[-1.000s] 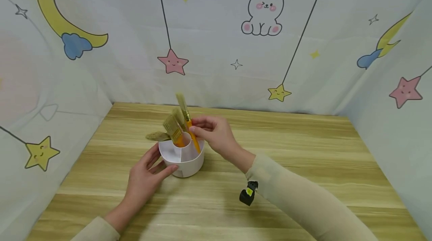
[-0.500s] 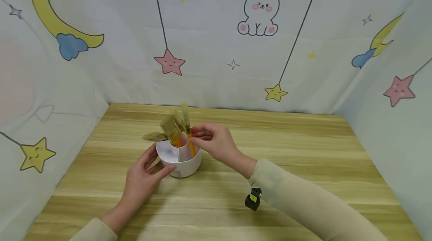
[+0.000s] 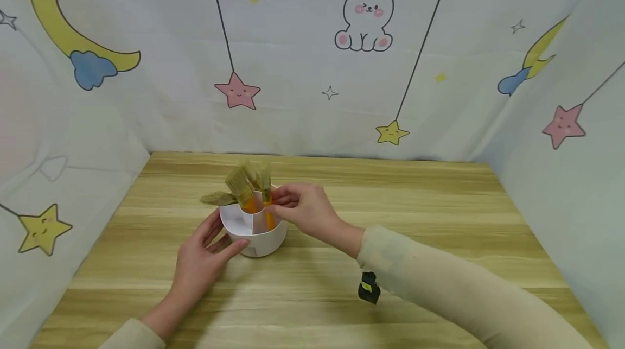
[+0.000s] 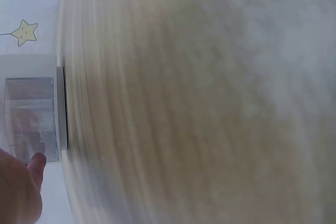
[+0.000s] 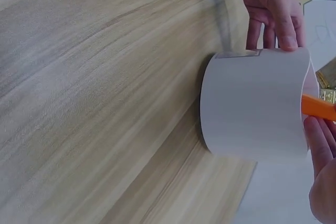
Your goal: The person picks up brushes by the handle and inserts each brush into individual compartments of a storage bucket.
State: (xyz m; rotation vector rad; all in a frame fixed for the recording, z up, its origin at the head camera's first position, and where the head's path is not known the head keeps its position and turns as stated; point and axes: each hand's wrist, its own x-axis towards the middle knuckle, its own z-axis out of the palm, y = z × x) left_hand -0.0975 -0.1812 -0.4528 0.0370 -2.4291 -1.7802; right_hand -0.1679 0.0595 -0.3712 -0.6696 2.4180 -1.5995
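A white round divided holder (image 3: pixel 267 243) stands on the table, with a clear window (image 4: pixel 32 121) in its side in the left wrist view. My left hand (image 3: pixel 199 262) grips it from the left, thumb at the front. My right hand (image 3: pixel 312 212) pinches a paintbrush (image 3: pixel 266 185), bristles up. Its orange handle (image 5: pixel 316 107) reaches down into the right compartment; whether its end touches the bottom is hidden. A wide flat paintbrush (image 3: pixel 239 185) leans in the central round cup. Other bristle heads show behind and to the left, partly hidden.
The wood-grain table (image 3: pixel 415 219) extends around the holder. White cloth (image 3: pixel 293 121) printed with stars, moons and a rabbit hangs behind and at both sides. A small black object (image 3: pixel 369 288) hangs at the right sleeve's cuff.
My right hand has lowered the pinched paintbrush further into the holder's right compartment, and the brush stands more upright. My left hand keeps its grip. The whole head view has shifted slightly.
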